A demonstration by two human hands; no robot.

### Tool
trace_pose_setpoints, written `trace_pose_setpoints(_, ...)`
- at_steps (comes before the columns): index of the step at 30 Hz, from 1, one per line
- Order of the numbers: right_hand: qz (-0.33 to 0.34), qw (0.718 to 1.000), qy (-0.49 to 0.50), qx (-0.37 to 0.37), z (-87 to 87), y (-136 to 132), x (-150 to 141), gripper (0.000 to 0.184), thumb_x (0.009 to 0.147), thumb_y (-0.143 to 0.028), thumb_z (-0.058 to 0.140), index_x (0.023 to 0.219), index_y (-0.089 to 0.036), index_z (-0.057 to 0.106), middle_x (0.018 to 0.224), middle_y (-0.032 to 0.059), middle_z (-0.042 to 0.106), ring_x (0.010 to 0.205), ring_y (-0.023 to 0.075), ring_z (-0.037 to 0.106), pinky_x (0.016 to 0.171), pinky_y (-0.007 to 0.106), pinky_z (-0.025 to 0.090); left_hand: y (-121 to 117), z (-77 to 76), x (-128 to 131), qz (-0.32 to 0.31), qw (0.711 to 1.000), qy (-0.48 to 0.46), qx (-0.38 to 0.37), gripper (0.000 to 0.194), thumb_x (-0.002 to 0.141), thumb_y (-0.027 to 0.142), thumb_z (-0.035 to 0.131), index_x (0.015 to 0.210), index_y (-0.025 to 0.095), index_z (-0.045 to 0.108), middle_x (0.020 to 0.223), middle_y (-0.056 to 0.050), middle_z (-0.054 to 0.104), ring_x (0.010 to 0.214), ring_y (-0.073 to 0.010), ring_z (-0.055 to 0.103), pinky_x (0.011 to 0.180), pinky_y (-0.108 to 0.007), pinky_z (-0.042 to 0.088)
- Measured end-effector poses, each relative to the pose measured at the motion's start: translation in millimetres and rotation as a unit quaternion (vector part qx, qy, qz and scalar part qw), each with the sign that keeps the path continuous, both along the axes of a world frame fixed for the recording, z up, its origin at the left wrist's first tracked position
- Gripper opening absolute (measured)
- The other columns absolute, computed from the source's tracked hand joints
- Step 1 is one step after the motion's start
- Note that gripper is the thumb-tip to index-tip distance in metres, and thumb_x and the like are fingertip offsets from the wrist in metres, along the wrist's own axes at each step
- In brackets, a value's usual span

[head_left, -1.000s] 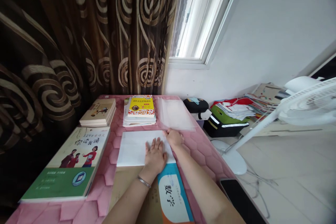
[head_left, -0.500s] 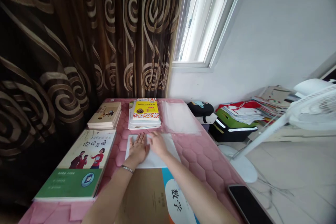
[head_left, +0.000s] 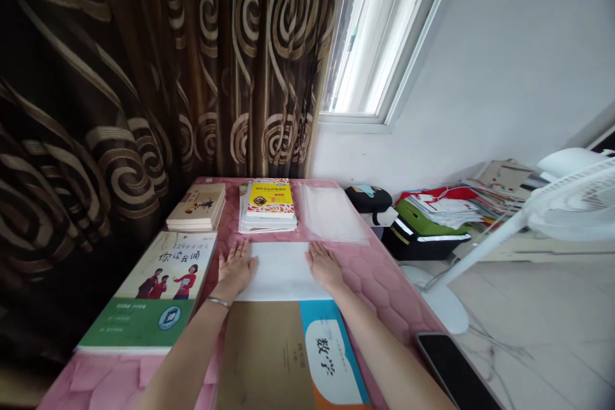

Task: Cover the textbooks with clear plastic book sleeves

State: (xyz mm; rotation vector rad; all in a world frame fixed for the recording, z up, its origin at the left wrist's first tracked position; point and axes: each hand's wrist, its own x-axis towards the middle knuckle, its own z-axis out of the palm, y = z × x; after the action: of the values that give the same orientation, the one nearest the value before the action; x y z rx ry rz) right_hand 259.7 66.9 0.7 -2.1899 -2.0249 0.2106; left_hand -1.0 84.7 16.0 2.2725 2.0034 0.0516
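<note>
A white sheet (head_left: 281, 272) lies flat on the pink table, next to the far edge of a textbook with a brown, blue and orange cover (head_left: 262, 352); whether the two are joined I cannot tell. My left hand (head_left: 238, 267), a bracelet on its wrist, rests flat with fingers stretched on the sheet's left edge. On the opposite edge lies my right hand (head_left: 325, 266), its fingers extended over the far right corner. Neither hand grips anything. Just beyond it are clear plastic sheets (head_left: 331, 213).
To the left stand a thick green-and-white book (head_left: 144, 307) and a stack of tan books (head_left: 196, 205). A yellow-topped book pile (head_left: 270, 198) sits at the back. A phone (head_left: 454, 368) lies by the right table edge; beyond it stands a white fan (head_left: 500, 237).
Both hands were on the sheet's right part, then close together towards its far left. Now they are spread apart to its two side edges. The view has shifted slightly.
</note>
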Motion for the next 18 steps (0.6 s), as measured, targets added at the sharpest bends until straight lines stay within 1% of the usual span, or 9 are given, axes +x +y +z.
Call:
trace_pose_setpoints(4, 0.002, 1.0, -0.003, -0.005, -3.0, 0.1, -1.9, 0.053, 0.102, -0.035, 0.023, 0.148, -0.012, 0.037, 0.157, 0.0111, 0.03, 0.145, 0.0201, 0.024, 0.118, 0.038, 0.014, -1.7, 0.7, 3.6, 0.009, 1.0, 0.008, 0.0, 0.063, 0.095, 0.045, 0.024, 0.154, 0.023, 0.016, 0.158, -0.006, 0.028, 0.148, -0.0304, 0.013, 0.114, -0.061, 0.017)
trace_pose_setpoints(8, 0.013, 1.0, 0.007, -0.007, 2.1, 0.7, -0.7, 0.055, 0.101, -0.035, 0.025, 0.148, -0.008, 0.036, 0.157, 0.0123, 0.03, 0.145, 0.0212, 0.024, 0.118, 0.038, 0.016, -3.6, 4.1, 6.4, 0.006, 0.999, 0.025, 0.025, 0.06, 0.095, 0.041, 0.028, 0.152, 0.021, 0.028, 0.158, -0.007, 0.03, 0.146, -0.0348, 0.018, 0.113, -0.063, 0.018)
trace_pose_setpoints(11, 0.031, 0.999, 0.019, -0.008, 8.3, -11.3, 3.2, 0.053, 0.098, -0.032, 0.032, 0.145, -0.007, 0.041, 0.155, 0.0115, 0.034, 0.144, 0.0207, 0.028, 0.118, 0.034, 0.019, -1.6, 7.6, 6.8, -0.007, 0.999, 0.033, 0.036, 0.055, 0.095, 0.037, 0.03, 0.148, 0.02, 0.037, 0.155, -0.011, 0.034, 0.144, -0.0352, 0.024, 0.113, -0.062, 0.017)
trace_pose_setpoints(12, 0.038, 0.999, 0.022, -0.008, 9.0, -20.3, 4.3, 0.052, 0.097, -0.031, 0.034, 0.143, -0.008, 0.044, 0.154, 0.0106, 0.036, 0.143, 0.0202, 0.029, 0.117, 0.033, 0.02, 0.2, 8.5, 7.4, -0.011, 0.999, 0.035, 0.038, 0.054, 0.095, 0.035, 0.031, 0.146, 0.02, 0.04, 0.154, -0.012, 0.036, 0.143, -0.0351, 0.026, 0.113, -0.062, 0.016)
trace_pose_setpoints(14, 0.047, 0.998, 0.03, -0.005, 6.6, -47.1, 6.0, 0.051, 0.096, -0.032, 0.034, 0.14, -0.012, 0.049, 0.152, 0.0085, 0.04, 0.142, 0.02, 0.032, 0.117, 0.032, 0.024, 5.0, 9.2, 10.4, -0.017, 0.998, 0.039, 0.042, 0.051, 0.095, 0.031, 0.034, 0.142, 0.019, 0.045, 0.151, -0.016, 0.041, 0.141, -0.0359, 0.031, 0.113, -0.062, 0.014)
trace_pose_setpoints(16, 0.037, 0.998, 0.047, 0.02, -0.9, -83.8, 7.4, 0.052, 0.097, -0.037, 0.028, 0.138, -0.015, 0.051, 0.151, 0.0074, 0.043, 0.141, 0.0217, 0.035, 0.116, 0.036, 0.029, 11.0, 8.2, 15.5, -0.027, 0.998, 0.039, 0.042, 0.049, 0.093, 0.024, 0.035, 0.139, 0.017, 0.049, 0.147, -0.019, 0.045, 0.139, -0.0365, 0.035, 0.113, -0.063, 0.013)
trace_pose_setpoints(18, 0.01, 0.997, 0.057, 0.046, -12.2, -125.3, 9.9, 0.056, 0.095, -0.043, 0.03, 0.14, -0.016, 0.049, 0.151, 0.0074, 0.042, 0.14, 0.025, 0.036, 0.115, 0.04, 0.032, 17.3, 6.2, 22.1, -0.048, 0.998, 0.034, 0.039, 0.051, 0.09, 0.014, 0.034, 0.139, 0.017, 0.049, 0.144, -0.018, 0.048, 0.136, -0.0348, 0.039, 0.114, -0.061, 0.015)
